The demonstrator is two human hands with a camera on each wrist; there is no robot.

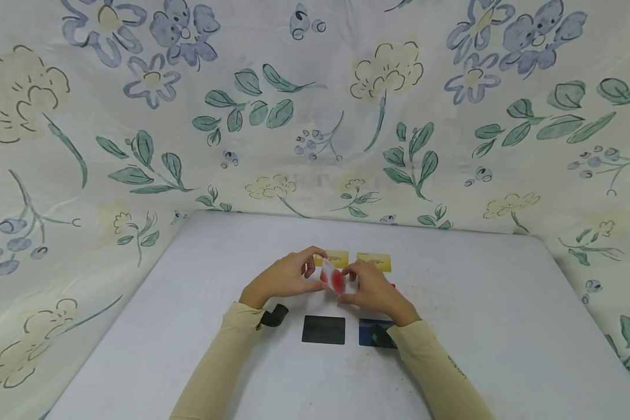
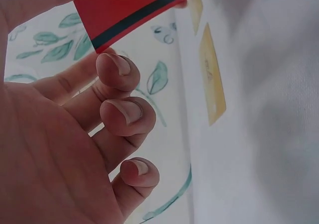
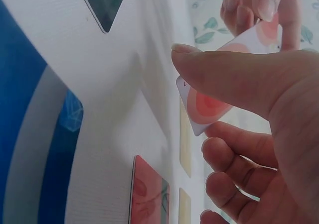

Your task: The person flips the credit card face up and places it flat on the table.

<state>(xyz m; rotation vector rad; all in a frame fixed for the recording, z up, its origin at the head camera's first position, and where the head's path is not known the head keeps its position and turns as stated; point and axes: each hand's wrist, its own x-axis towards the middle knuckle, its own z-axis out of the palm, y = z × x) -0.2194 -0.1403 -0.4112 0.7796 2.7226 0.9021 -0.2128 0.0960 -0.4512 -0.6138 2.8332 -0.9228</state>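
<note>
Both hands hold one card [image 1: 333, 278] tilted up off the table. One face is white with red and pink rings; the other, in the left wrist view, is red [image 2: 124, 5] with a black stripe. My left hand [image 1: 286, 274] pinches its left end between thumb and fingers. At the other end, the thumb of my right hand [image 1: 375, 290] lies across the ringed face, fingers behind. Below the right hand lies a red card [image 3: 148, 194], mostly hidden in the head view. Nearer me are a black card [image 1: 323, 330] and a blue card [image 1: 368, 332], partly covered by the right wrist's dark device.
Two yellow cards lie behind the hands, one on the left [image 1: 338, 258] and one on the right [image 1: 375, 262]. The white table [image 1: 478, 303] meets a flower-printed cloth [image 1: 315, 116] at its back edge and sides.
</note>
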